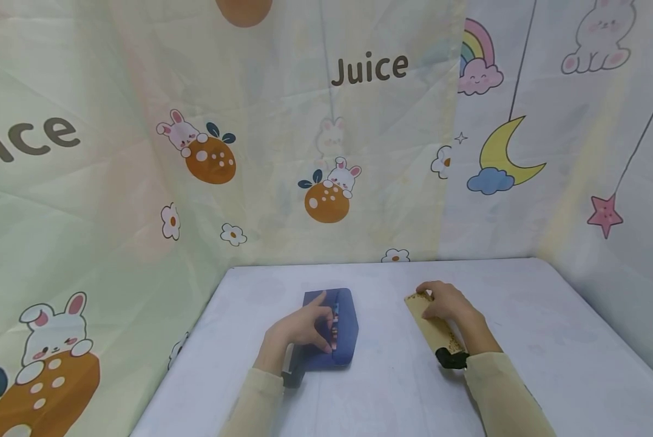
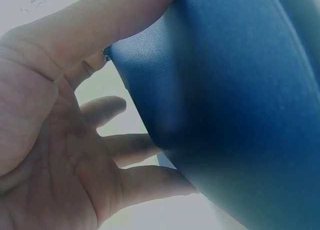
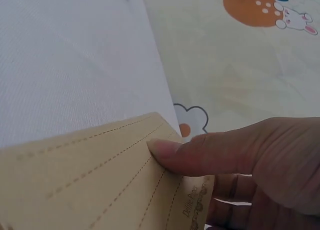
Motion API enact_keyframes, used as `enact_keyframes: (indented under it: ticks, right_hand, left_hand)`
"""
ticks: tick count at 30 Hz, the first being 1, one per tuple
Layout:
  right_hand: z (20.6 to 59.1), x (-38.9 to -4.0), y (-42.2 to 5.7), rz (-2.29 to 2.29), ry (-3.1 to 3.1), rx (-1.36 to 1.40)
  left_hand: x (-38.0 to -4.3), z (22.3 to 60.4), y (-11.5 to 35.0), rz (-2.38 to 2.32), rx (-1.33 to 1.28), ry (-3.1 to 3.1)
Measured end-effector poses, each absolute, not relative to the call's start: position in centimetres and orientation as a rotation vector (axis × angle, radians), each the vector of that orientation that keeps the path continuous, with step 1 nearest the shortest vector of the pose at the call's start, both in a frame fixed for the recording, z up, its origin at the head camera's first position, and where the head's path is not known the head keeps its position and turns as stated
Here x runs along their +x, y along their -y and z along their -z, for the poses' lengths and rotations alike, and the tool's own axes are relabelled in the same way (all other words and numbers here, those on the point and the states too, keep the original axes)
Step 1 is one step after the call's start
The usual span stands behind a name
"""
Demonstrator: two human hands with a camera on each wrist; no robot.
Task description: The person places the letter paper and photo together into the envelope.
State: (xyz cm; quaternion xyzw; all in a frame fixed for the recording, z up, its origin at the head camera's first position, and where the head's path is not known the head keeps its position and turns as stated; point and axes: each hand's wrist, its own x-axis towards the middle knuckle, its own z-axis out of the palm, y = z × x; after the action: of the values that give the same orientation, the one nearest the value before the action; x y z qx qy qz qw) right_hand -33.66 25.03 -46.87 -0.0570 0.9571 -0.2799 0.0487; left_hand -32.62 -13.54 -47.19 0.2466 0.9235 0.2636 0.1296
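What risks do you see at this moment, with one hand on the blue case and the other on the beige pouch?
1. The blue pencil case is open, with the left hand gripping its edge; if it tips, the pens inside may slide out.
2. The right hand holds only the far end of the beige pouch, so it might slip or swing when lifted.

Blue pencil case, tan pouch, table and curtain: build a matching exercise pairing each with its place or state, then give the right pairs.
Things:
1. blue pencil case
2. tan stitched pouch
3. white table
4. curtain

Places or states:
A. hangs behind, printed with rabbits and "Juice"
B. under the right hand
C. gripped by the left hand, open, contents showing
D. bears both cases

Pairs: 1-C, 2-B, 3-D, 4-A
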Motion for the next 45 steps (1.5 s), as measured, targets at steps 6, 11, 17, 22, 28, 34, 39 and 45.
enact_keyframes:
  ticks: [6,11,17,22,28,34,39,45]
  right_hand:
    - [46.87,-33.62,-24.88,0.921,-2.889,-0.254]
    - [46.72,-33.82,-24.83,0.937,-2.881,-0.248]
    - [46.77,-34.17,-24.83,0.915,-2.912,-0.248]
    - [46.68,-34.19,-24.82,0.954,-2.905,-0.258]
    - [46.64,-34.25,-24.75,0.988,-2.917,-0.262]
    - [46.77,-34.36,-24.59,1.084,-2.878,-0.224]
    - [46.81,-34.45,-24.51,1.127,-2.899,-0.238]
    - [46.86,-34.36,-24.42,1.154,-2.894,-0.249]
  left_hand:
    - [-32.67,47.23,13.52,-0.772,0.71,-2.679]
    - [-32.76,47.3,13.57,-0.774,0.711,-2.679]
    - [-32.7,47.13,13.59,-0.778,0.723,-2.676]
    - [-32.74,47.2,13.61,-0.778,0.733,-2.676]
    - [-32.7,47.28,13.65,-0.774,0.723,-2.677]
    - [-32.57,47.13,13.62,-0.769,0.714,-2.681]
    - [-32.54,47.02,13.59,-0.764,0.718,-2.684]
    - [-32.59,47.06,13.54,-0.764,0.721,-2.683]
